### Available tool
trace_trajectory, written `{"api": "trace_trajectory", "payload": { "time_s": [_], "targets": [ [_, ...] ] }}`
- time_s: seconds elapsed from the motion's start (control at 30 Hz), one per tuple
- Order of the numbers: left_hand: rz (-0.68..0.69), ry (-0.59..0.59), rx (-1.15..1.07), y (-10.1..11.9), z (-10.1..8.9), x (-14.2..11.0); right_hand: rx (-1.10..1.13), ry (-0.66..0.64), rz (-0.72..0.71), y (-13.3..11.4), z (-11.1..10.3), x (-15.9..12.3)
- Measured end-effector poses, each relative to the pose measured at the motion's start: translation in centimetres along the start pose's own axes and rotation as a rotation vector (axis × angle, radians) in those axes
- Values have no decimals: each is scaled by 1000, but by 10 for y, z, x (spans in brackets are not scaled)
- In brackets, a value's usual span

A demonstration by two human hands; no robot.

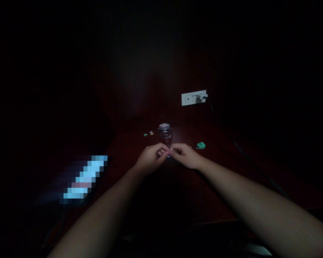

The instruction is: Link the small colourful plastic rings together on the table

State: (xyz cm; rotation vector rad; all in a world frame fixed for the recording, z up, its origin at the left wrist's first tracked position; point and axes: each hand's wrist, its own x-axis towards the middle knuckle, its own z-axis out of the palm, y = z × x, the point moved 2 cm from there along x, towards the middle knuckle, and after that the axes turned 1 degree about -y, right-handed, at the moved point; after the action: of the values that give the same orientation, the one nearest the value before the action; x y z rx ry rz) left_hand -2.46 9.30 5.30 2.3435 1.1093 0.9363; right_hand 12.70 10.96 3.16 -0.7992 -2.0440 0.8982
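Note:
Over the dark red table (199, 200), my left hand (154, 157) and my right hand (184, 155) meet with their fingertips together. Both are closed in a pinch on something tiny and pinkish that I cannot make out. A small pale spot shows just under the fingertips, too small to name. Beyond the hands stands a clear round jar (165, 133) with a patterned lid. To its left lie a green ring (145, 135) and a yellow ring (151, 133), with a pale bit beside them. Right of my right hand is a coiled green cord (201, 145).
A lit screen (87, 177), blurred into blocks, is at the left. On the back wall a white socket panel (190, 99) holds a plug (201, 96). A dark cable (244, 154) runs along the right side. The surroundings are very dark.

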Motion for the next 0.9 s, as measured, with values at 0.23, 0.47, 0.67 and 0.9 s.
{"api": "trace_trajectory", "payload": {
  "time_s": [0.23, 0.47, 0.67, 0.9],
  "targets": [
    [-10, -4, -6, -2, 1, 0, -106, 4, -4, 1, -2, 0],
    [-26, -30, -36, -1, 2, -1, -131, 35, -8, 1, -2, 0],
    [-24, -44, -47, -1, 3, -2, -117, 47, 14, 4, -2, 1],
    [-2, -52, -32, -3, 5, -1, -125, 54, 56, 6, -2, 1]
  ]
}}
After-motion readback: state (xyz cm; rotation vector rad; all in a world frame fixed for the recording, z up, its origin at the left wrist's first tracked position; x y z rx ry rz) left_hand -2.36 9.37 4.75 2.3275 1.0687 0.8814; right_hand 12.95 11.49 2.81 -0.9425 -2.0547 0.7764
